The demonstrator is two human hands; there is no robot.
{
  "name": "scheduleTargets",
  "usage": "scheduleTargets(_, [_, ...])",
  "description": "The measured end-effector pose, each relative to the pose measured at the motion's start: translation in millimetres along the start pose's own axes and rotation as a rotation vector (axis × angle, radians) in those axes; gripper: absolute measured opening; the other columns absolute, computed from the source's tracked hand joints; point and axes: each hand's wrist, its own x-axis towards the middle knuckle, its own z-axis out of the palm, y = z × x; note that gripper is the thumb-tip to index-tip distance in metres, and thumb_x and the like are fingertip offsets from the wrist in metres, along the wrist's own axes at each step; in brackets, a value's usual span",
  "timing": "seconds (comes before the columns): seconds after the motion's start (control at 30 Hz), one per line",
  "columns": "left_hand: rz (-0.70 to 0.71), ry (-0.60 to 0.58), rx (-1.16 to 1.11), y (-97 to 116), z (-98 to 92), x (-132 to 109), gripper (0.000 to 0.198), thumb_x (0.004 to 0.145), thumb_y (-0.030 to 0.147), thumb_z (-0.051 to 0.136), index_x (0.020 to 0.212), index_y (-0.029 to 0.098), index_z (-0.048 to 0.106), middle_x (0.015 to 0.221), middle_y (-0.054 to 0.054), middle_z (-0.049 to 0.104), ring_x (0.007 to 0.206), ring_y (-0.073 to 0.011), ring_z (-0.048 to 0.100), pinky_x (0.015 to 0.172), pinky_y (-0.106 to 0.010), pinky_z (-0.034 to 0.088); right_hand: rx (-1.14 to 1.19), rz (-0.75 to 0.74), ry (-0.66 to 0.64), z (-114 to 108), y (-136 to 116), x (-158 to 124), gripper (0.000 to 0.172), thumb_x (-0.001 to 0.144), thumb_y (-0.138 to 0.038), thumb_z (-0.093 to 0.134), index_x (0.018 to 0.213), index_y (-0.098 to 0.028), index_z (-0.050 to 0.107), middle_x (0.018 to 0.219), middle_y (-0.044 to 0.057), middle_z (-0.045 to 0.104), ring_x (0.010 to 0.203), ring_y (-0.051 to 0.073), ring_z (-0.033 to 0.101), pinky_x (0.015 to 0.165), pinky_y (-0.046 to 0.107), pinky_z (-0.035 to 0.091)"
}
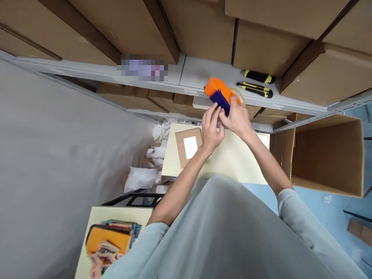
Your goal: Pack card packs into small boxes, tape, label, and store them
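Observation:
An orange and dark blue tape dispenser (220, 91) with a roll of tape in it is up in front of the shelf edge. My right hand (238, 119) is closed round its near end. My left hand (212, 129) has its fingers bent, the tips against the dark blue part; whether they pinch a tape end is too small to tell. Below, on a pale yellow table (232, 155), lies a flat brown cardboard piece (181, 145) with a white label (190, 147), partly covered by my left hand and forearm.
Two black and yellow utility knives (257, 89) lie on the grey shelf (203, 73) among cardboard boxes (267, 50). A large open carton (325, 155) stands to the right. White packages (141, 178) are at the left. Papers and an orange folder (107, 240) lie on a second table (90, 224).

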Motion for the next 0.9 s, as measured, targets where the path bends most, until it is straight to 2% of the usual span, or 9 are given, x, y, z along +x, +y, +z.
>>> scheduleTargets(0.13, [-0.028,-0.001,-0.042,5.0,-0.2,80.1,0.064,0.119,0.051,0.048,0.177,0.025,0.052,0.19,-0.011,0.045,0.182,-0.0335,0.035,0.153,-0.052,0.026,-0.066,-0.094,-0.002,-44.8,-9.6,76.7,0.053,0.122,-0.034,0.033,0.156,0.003,0.052,0.127,0.025,0.082,0.129,0.041,0.08,0.124,0.06,0.057])
scheduleTargets(0.23, [-0.045,-0.01,-0.069,-0.8,4.2,104.7,0.068,0.117,0.045,0.052,0.181,0.024,0.046,0.192,-0.009,0.043,0.183,-0.0316,0.032,0.154,-0.048,0.022,-0.103,-0.06,-0.119,-49.2,-17.4,119.3,0.041,0.117,-0.023,0.048,0.147,0.004,0.057,0.131,0.025,0.082,0.134,0.037,0.08,0.129,0.052,0.055])
scheduleTargets(0.33, [-0.054,-0.027,-0.074,-8.4,3.7,93.5,0.069,0.115,0.038,0.053,0.182,0.022,0.044,0.193,-0.011,0.042,0.183,-0.0303,0.033,0.154,-0.047,0.022,-0.126,-0.016,-0.195,-31.5,-16.7,147.9,0.039,0.116,-0.024,0.053,0.142,0.004,0.063,0.132,0.026,0.082,0.138,0.038,0.079,0.131,0.054,0.054])
scheduleTargets(0.47, [-0.094,-0.069,-0.052,-27.9,-8.9,32.3,0.067,0.117,0.037,0.05,0.181,0.019,0.045,0.191,-0.015,0.044,0.182,-0.0299,0.036,0.153,-0.049,0.026,-0.103,-0.04,-0.086,-10.2,-9.1,157.6,0.053,0.114,-0.033,0.052,0.147,0.007,0.064,0.141,0.032,0.079,0.143,0.046,0.074,0.132,0.068,0.053])
scheduleTargets(0.57, [-0.222,-0.122,-0.037,-54.7,-22.0,-35.0,0.066,0.119,0.045,0.049,0.18,0.021,0.047,0.19,-0.016,0.046,0.181,-0.0304,0.038,0.152,-0.05,0.027,-0.02,-0.108,0.15,-6.3,-10.2,124.5,0.066,0.115,-0.046,0.041,0.158,-0.002,0.065,0.16,0.027,0.072,0.156,0.051,0.064,0.135,0.073,0.048])
scheduleTargets(0.63, [-0.34,-0.171,-0.013,-74.5,-30.4,-84.0,0.066,0.12,0.053,0.049,0.179,0.023,0.049,0.189,-0.016,0.047,0.181,-0.0305,0.038,0.152,-0.049,0.026,0.07,-0.111,0.347,1.2,-13.5,80.9,0.073,0.117,-0.051,0.025,0.166,-0.015,0.066,0.171,0.017,0.067,0.163,0.05,0.059,0.139,0.064,0.043])
scheduleTargets(0.7, [-0.456,-0.229,0.018,-90.5,-37.1,-130.9,0.07,0.12,0.06,0.048,0.179,0.023,0.05,0.189,-0.015,0.048,0.182,-0.0309,0.036,0.153,-0.049,0.023,0.192,-0.05,0.406,22.1,-16.9,24.1,0.085,0.119,-0.058,0.014,0.17,-0.01,0.062,0.176,0.017,0.061,0.168,0.047,0.055,0.141,0.057,0.039])
scheduleTargets(0.77, [-0.534,-0.296,0.036,-99.6,-40.5,-169.9,0.073,0.12,0.066,0.046,0.179,0.024,0.05,0.189,-0.015,0.047,0.184,-0.0312,0.032,0.153,-0.05,0.02,0.309,0.08,0.273,59.2,-21.4,-41.5,0.085,0.122,-0.061,0.019,0.169,-0.004,0.059,0.174,0.024,0.061,0.168,0.044,0.056,0.143,0.058,0.04])
scheduleTargets(0.9, [-0.58,-0.404,0.044,-102.1,-36.7,-212.7,0.076,0.121,0.07,0.039,0.18,0.024,0.05,0.19,-0.013,0.046,0.186,-0.0301,0.022,0.154,-0.051,0.015,0.383,0.468,-0.284,157.6,-41.6,-170.4,0.084,0.123,-0.06,0.016,0.175,-0.004,0.049,0.17,0.034,0.061,0.164,0.044,0.06,0.136,0.07,0.049])
